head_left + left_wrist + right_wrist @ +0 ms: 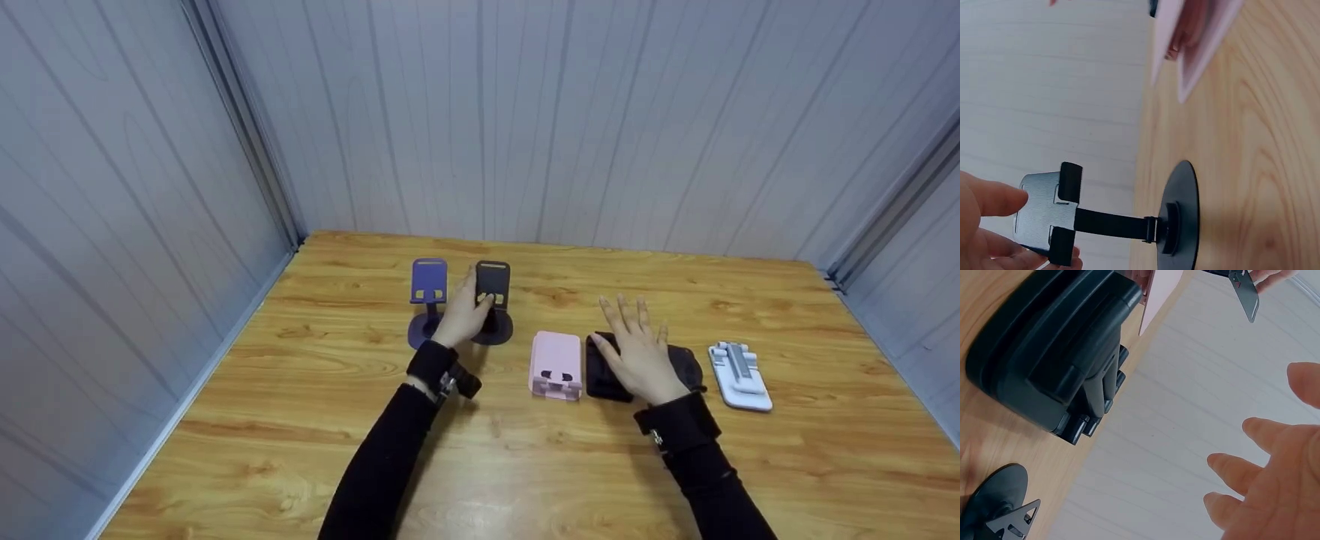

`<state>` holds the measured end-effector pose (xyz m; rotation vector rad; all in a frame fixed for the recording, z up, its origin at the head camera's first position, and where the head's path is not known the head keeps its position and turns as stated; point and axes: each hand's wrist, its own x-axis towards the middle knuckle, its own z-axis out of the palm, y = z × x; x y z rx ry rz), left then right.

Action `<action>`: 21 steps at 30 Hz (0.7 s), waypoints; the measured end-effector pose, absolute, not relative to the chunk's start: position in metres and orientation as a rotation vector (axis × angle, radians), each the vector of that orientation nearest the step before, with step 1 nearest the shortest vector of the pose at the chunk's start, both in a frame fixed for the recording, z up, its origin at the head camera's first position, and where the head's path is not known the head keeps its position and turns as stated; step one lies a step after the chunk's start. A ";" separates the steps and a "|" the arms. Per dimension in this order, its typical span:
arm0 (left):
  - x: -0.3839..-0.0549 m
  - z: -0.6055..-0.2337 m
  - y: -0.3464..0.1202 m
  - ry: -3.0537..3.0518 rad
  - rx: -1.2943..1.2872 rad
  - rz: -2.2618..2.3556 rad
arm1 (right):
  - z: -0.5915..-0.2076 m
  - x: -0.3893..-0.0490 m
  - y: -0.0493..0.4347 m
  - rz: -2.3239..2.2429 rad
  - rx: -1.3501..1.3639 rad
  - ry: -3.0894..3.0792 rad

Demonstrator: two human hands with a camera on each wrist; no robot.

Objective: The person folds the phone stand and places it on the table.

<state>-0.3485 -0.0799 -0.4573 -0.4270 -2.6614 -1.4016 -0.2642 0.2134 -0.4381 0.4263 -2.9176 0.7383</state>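
Note:
My left hand (463,311) holds the upright plate of a black phone stand (493,279), thumb on its front and fingers behind. In the left wrist view, that black phone stand (1117,221) has its round base on the table. Just left of it stands a purple phone stand (429,279), upright on a round base. My right hand (641,360) is spread, with fingers extended, over a black folded phone stand (606,384). The right wrist view has the folded stand (1044,365) apart from the fingers (1235,472).
A pink folded phone stand (556,358) lies between the two hands. Right of the right hand are a black round-based stand (686,367) and a white folded stand (740,377). Pale panel walls (525,120) border the wooden table (262,420) at the back and sides.

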 end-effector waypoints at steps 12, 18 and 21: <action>-0.348 -0.461 -0.082 -2.568 -0.399 -1.603 | -0.441 -0.265 0.211 0.731 0.438 -2.915; -0.349 -0.462 -0.081 -2.504 -0.376 -1.667 | -0.441 -0.266 0.210 0.733 0.434 -2.930; -0.349 -0.460 -0.082 -2.463 -0.392 -1.709 | -0.442 -0.267 0.210 0.740 0.437 -2.937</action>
